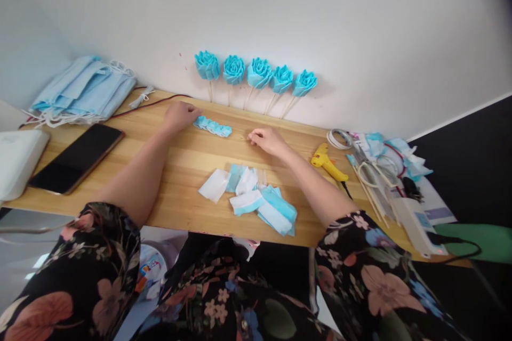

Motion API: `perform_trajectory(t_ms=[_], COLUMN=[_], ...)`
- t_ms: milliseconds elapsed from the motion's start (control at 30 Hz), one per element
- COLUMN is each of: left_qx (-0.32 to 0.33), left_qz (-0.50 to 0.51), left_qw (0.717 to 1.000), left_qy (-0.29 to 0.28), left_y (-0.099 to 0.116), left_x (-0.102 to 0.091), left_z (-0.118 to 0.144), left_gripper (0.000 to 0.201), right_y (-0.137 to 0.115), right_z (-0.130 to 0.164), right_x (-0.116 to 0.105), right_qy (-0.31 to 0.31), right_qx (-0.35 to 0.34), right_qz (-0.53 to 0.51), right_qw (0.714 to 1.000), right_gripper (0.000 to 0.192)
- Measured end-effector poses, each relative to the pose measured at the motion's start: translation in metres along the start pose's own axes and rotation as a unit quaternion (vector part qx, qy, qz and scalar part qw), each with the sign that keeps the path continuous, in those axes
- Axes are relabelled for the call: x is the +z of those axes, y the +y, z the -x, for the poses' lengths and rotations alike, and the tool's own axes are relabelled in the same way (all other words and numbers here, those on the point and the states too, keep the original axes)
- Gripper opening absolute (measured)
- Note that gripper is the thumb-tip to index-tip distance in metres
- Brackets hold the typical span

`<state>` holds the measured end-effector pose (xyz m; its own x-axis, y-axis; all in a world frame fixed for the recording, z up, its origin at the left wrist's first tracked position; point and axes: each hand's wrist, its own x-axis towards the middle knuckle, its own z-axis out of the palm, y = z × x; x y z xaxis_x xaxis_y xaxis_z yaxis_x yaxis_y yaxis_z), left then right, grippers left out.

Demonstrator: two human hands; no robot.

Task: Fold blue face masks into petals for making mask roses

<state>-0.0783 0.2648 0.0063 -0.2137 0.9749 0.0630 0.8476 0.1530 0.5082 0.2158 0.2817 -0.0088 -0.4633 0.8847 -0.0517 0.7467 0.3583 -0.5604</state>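
Touching pleated blue strip (212, 126): left hand (181, 115), loosely curled | right hand (269, 140) half-closed on table (172, 170), empty

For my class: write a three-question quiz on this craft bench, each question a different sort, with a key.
1. How many blue flowers on sticks lean against the wall?
2. True or false: the left hand touches the folded blue strip.
3. Which lies nearest the right hand? A) phone B) yellow glue gun C) stack of masks

Key: 1. Five. 2. True; its fingers rest at the strip's end. 3. B.
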Motion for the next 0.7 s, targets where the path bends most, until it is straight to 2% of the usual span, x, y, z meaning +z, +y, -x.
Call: perform_trajectory(t_ms=[200, 333, 433, 600, 700], left_qx=[0.025, 0.042, 0.040, 0.044, 0.048], left_qz=[0.018, 0.035, 0.058, 0.081, 0.089], left_qw=[0.999, 0.998, 0.996, 0.995, 0.995], left_qy=[-0.016, -0.028, -0.049, -0.037, -0.010], left_y=[-0.005, -0.016, -0.022, -0.025, -0.025], left_x=[-0.003, 0.000, 0.001, 0.004, 0.007], left_z=[-0.002, -0.009, -0.012, -0.015, -0.015], left_gripper=[0.024, 0.027, 0.027, 0.023, 0.028], right_y=[-0.023, -0.044, -0.053, -0.045, -0.037], right_z=[-0.042, -0.047, -0.048, -0.061, -0.068], right_x=[0.007, 0.007, 0.009, 0.014, 0.011], right_qy=[-0.035, -0.072, -0.088, -0.060, -0.048], right_qx=[0.064, 0.089, 0.091, 0.086, 0.082], right_qz=[-0.010, -0.008, -0.021, -0.048, -0.007], right_qw=[0.997, 0.993, 0.992, 0.993, 0.995], right_gripper=[0.033, 0.035, 0.030, 0.020, 0.020])
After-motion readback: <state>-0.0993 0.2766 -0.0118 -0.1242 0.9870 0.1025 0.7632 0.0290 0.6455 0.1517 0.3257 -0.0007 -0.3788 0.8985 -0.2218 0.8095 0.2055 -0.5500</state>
